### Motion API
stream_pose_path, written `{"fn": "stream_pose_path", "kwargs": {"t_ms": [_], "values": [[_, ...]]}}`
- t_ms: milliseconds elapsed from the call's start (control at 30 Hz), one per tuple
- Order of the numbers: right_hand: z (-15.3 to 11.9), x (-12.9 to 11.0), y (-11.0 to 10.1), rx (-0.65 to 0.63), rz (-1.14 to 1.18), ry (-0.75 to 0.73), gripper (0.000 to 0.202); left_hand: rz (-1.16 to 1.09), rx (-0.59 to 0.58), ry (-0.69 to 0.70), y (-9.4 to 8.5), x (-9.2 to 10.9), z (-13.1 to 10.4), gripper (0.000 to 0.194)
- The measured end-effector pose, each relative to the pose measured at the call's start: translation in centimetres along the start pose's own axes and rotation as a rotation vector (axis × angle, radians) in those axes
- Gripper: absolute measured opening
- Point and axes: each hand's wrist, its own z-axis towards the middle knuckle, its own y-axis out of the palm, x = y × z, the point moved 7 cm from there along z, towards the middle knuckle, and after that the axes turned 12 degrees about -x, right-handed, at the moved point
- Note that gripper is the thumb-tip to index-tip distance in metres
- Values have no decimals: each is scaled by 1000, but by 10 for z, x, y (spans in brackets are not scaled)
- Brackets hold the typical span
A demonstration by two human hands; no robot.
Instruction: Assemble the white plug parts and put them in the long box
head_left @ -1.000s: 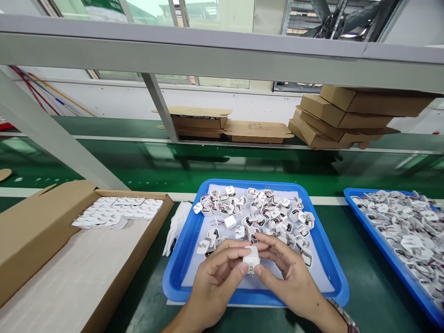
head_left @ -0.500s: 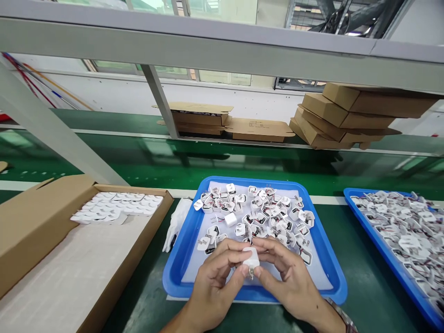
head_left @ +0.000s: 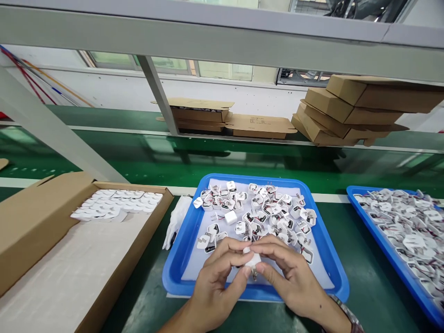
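A small white plug adapter with metal prongs pointing toward me is pinched between both hands, above the near part of a blue tray. My left hand grips its left side with thumb and fingertips. On the other side, my right hand closes its thumb and fingers on the same adapter. Fingertips hide part of its top. Beyond the hands, many loose white adapter housings lie on the tray's white liner, several open with red and black wires showing.
At left stands an open cardboard box holding rows of white pieces. A white glove lies between box and tray. Another blue tray, heaped with wired white parts, is at right. Stacked cardboard boxes sit behind, under a metal frame beam.
The adapter has tilted slightly in my fingers, and my right hand's fingers have moved further over its top. The camera view has shifted a little.
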Motion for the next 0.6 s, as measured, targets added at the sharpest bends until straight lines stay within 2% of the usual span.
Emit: {"fn": "stream_pose_path", "kwargs": {"t_ms": [300,400,467,600], "values": [[1,5,3,71,-6,15,36,-135,71,-52,-6,-2,2,23],[0,0,3,37,-114,14,40,-168,89,-83,-10,-4,6,18],[-1,-1,3,22,-215,25,50,-193,98,-103,-14,-5,8,18],[-2,-2,4,44,-395,-23,59,-240,114,-141,-18,-7,8,21]]}}
